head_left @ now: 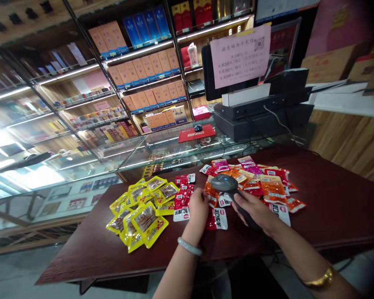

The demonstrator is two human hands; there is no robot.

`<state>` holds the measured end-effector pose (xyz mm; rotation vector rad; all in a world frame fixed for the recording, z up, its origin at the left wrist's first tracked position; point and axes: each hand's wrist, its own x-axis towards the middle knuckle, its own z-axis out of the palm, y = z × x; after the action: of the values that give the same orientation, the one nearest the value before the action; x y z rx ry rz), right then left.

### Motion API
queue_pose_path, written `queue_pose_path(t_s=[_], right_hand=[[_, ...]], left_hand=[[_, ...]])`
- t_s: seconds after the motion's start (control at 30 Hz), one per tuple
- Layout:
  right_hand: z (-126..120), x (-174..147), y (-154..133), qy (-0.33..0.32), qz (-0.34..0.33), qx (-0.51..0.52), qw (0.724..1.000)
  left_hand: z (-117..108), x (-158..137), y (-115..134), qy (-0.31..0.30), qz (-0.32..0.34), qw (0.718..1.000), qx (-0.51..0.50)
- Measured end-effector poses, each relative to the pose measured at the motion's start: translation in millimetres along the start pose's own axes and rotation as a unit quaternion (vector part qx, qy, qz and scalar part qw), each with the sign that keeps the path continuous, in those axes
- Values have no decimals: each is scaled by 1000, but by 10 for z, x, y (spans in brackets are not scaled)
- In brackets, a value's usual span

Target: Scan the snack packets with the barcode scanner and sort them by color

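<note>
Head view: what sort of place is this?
Probably a shop, at its checkout: rows of boxes fill the shelves, a screen bears a pink price notice, and the right hand holds a scanner above packets.

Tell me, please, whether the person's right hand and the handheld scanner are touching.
Touching: the head view shows the right hand wrapped around the handheld scanner below its broad end, the thumb pressed against it.

The table [339, 195] leaves room at its right end — yellow packets [145, 219] crowd left, red and orange packets [271, 189] the middle.
</note>
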<state>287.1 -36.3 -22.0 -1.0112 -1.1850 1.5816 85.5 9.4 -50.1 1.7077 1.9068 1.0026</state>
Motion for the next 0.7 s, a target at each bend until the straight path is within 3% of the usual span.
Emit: queue_pose_path(t_s=[0.3,0.47,0.5,0.53,0.6,0.7], right_hand=[[89,-10,-28,-5,-1,14,1000],[68,-52,-53,-7,7,10,1000],[67,-58,-60,-3,9,9,1000],[67,-60,-64,-1,11,8,1000],[70,-59,-59,-2,16,8,1000],[73,-59,-28,-12,20,2,1000]], left_hand=[[-232,32,-127,36,-22,999,-27],[-660,43,-243,160,-6,978,134],[-716,18,-250,161,7,973,168],[-747,-18,-247,134,24,972,193],[-729,-115,-210,14,59,974,217],[-582,-263,-106,-142,89,954,248]])
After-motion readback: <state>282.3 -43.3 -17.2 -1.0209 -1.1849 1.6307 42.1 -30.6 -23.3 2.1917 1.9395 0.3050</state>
